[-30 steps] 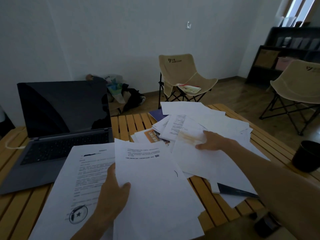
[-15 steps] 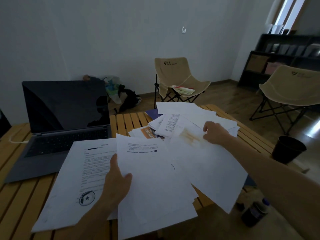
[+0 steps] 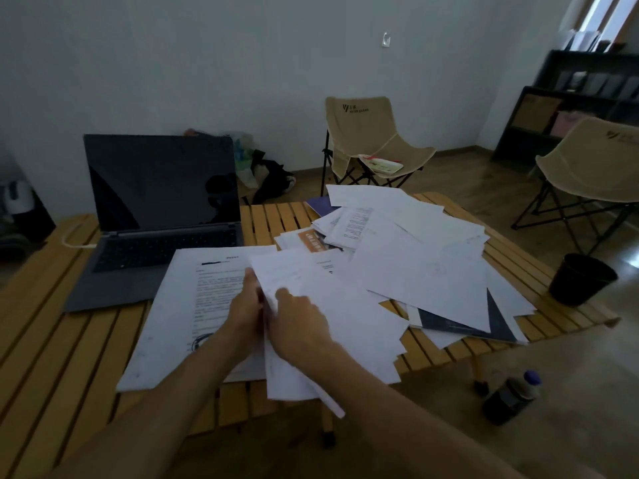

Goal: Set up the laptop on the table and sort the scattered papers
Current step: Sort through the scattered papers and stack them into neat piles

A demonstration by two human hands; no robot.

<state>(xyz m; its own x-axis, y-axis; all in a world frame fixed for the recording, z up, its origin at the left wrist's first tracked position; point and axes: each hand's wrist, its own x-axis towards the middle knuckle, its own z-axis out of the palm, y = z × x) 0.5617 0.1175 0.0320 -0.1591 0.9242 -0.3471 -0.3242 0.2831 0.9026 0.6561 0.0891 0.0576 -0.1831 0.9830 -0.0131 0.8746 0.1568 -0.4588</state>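
Note:
An open grey laptop [image 3: 162,216] with a dark screen stands at the back left of the slatted wooden table [image 3: 62,340]. Scattered white papers [image 3: 422,257] cover the table's right half, with a dark folder [image 3: 484,323] under them. A printed sheet [image 3: 183,305] with a round stamp lies in front of the laptop. My left hand [image 3: 245,312] and my right hand [image 3: 301,326] meet at the front middle, both gripping the left edge of a white stack of sheets [image 3: 339,326], thumbs on top.
A white cable [image 3: 74,244] runs from the laptop's left side. A black bin [image 3: 581,280] and a dark bottle [image 3: 508,397] stand on the floor to the right. Two beige folding chairs [image 3: 373,146] and a dark shelf [image 3: 567,98] stand behind.
My right hand left the far pile and came back to the left hand, bringing a sheet onto the held stack. Both hands now grip the stack together.

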